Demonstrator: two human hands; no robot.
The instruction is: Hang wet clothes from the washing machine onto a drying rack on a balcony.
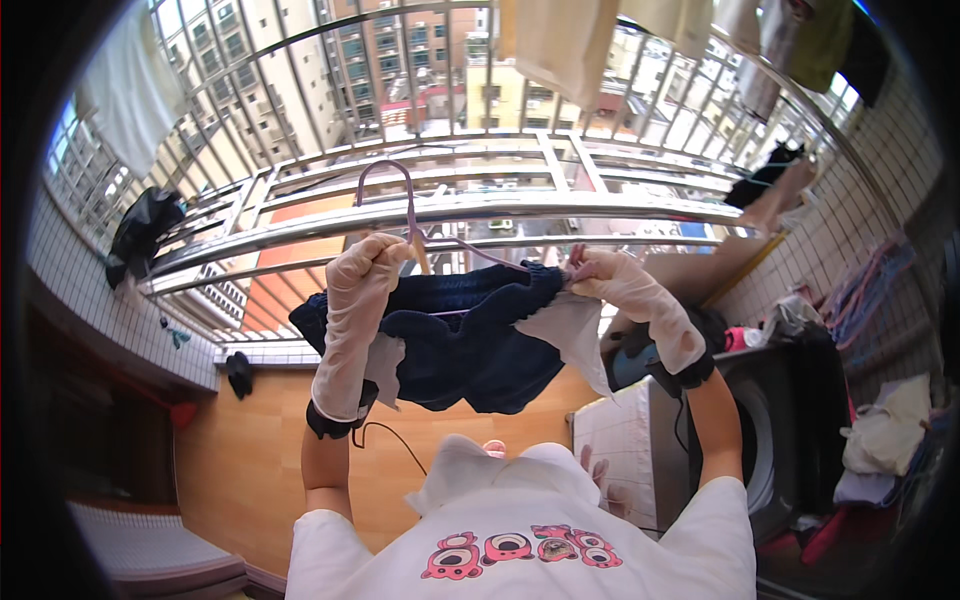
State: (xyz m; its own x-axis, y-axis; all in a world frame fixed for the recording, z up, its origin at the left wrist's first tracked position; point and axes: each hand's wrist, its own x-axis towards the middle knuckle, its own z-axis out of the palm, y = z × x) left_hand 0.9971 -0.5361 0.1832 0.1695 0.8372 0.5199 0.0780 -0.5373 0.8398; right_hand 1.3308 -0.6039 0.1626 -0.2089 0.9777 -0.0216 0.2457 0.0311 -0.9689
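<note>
A small dark navy garment (472,367) with gathered edges and white fabric (566,326) at its sides hangs in front of me. A thin purple clothes hanger (412,191) rises above it, its hook upward and one arm running into the garment's right end. My left hand (367,274), in a whitish translucent glove, is closed at the hanger's neck. Its fingertips are turned out of sight. My right hand (604,277), gloved the same way, pinches the garment's upper right corner beside the end of the hanger arm. The hanger's left arm is mostly hidden.
Metal balcony railings (465,210) cross ahead, with laundry (559,52) hanging above. An open top-loading washing machine (780,427) stands at right, beneath several hangers (866,292) on the tiled wall. A black bag (146,229) hangs at left. Dark footwear (239,375) lies on the wood-look floor (247,457).
</note>
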